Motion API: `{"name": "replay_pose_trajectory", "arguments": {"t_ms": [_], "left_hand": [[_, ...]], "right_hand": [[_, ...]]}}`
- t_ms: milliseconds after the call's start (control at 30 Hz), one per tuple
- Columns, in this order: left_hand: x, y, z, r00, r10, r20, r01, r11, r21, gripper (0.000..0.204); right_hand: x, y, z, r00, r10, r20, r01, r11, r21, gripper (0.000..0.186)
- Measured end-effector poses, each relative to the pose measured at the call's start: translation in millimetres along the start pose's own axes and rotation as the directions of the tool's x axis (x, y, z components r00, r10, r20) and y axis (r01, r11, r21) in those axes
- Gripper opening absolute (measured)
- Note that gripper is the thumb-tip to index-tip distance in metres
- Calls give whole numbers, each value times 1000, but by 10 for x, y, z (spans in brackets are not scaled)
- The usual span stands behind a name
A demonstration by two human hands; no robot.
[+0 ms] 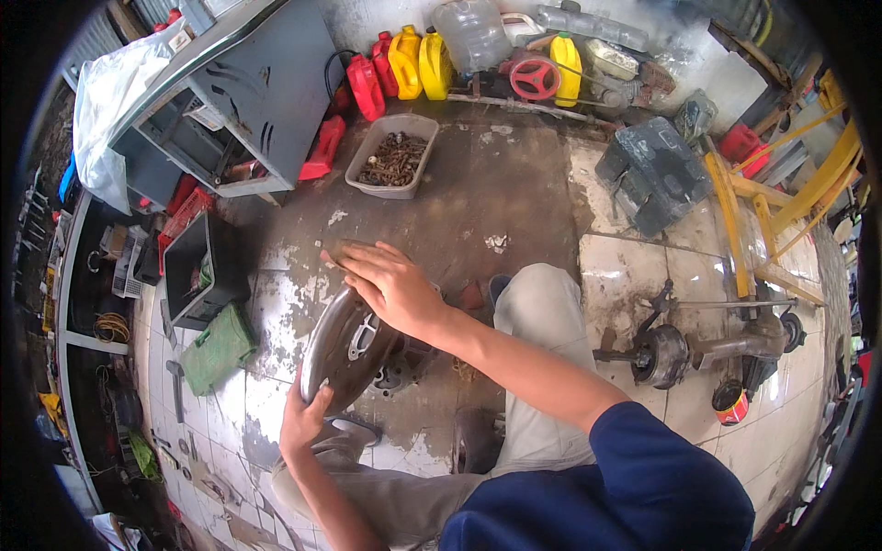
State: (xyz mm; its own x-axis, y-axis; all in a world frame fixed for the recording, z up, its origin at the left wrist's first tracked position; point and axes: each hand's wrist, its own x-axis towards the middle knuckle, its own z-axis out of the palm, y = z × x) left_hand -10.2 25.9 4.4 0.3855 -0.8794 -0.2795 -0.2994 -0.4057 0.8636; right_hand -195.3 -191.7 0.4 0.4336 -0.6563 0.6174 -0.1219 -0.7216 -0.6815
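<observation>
A curved metal part like a wheel rim or cover [331, 358], with slotted openings, stands tilted between my knees. My left hand [303, 413] grips its lower left edge, thumb up. Above its top edge, my right hand [386, 285] lies across a small brownish pad [342, 250], fingers together; I cannot make out exactly what the pad is. Another dark metal part [395, 372] sits behind the rim, partly hidden.
A tub of rusty bolts [390, 182], a black bin [197, 298], a green case [216, 349] and a hammer [176, 395] lie around me. Plastic jugs [404, 64] line the wall. An axle assembly [735, 349], a can [730, 404] and yellow frame [726, 211] are at right.
</observation>
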Motion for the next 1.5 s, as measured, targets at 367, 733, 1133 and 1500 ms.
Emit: {"name": "replay_pose_trajectory", "arguments": {"t_ms": [367, 733, 1133, 1500], "left_hand": [[112, -24, 81, 995, 57, -77, -55, 998, 21, 65], [64, 218, 123, 992, 13, -125, -4, 997, 77, 25], [81, 259, 188, 987, 86, -132, -64, 984, 166, 25], [112, 115, 151, 976, 197, -91, -176, 963, 204, 27]], "right_hand": [[40, 25, -152, 988, 152, 9, -151, 987, -48, 28], [87, 90, -212, 995, -52, 89, 50, 998, 31, 26], [91, 95, -303, 967, 226, 120, -234, 970, 61, 27], [47, 51, -276, 997, 38, 72, -46, 992, 114, 25]]}}
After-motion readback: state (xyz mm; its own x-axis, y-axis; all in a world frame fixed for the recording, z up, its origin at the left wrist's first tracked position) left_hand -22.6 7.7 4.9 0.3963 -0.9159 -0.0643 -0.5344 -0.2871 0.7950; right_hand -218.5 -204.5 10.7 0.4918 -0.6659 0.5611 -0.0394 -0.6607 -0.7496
